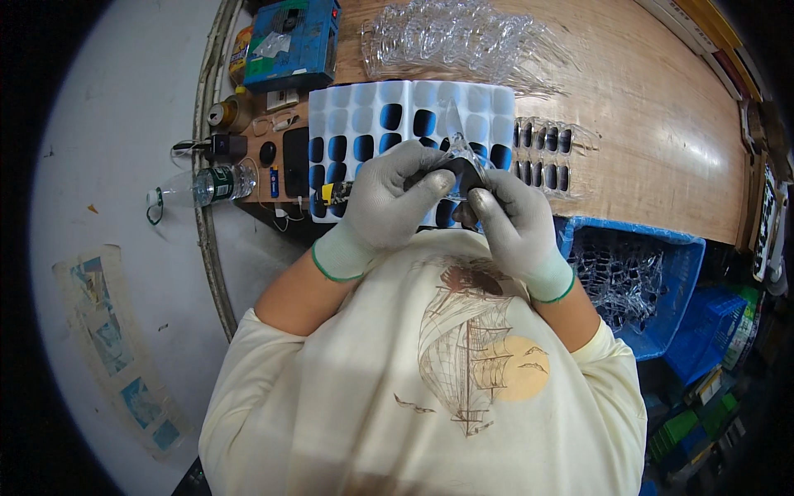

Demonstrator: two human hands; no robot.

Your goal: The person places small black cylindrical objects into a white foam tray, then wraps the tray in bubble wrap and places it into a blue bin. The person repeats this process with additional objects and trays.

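My left hand (387, 197) and my right hand (519, 221), both in pale knit gloves with green cuffs, meet in front of my chest. Their thumbs and fingers pinch a clear plastic eyeglass frame (456, 147) with a dark lens (468, 174) at it. Whether the lens is seated in the rim cannot be made out; fingers cover part of both. Right below the hands lies a white tray (318, 97) with rows of dark gradient lenses (390, 116).
Clear frames (447, 37) are heaped at the back; glasses with dark lenses (542, 157) lie in rows right of the tray. A blue crate (691, 256) of glasses stands at right. At left are a blue box (291, 45), a phone (295, 157) and a plastic bottle (219, 184).
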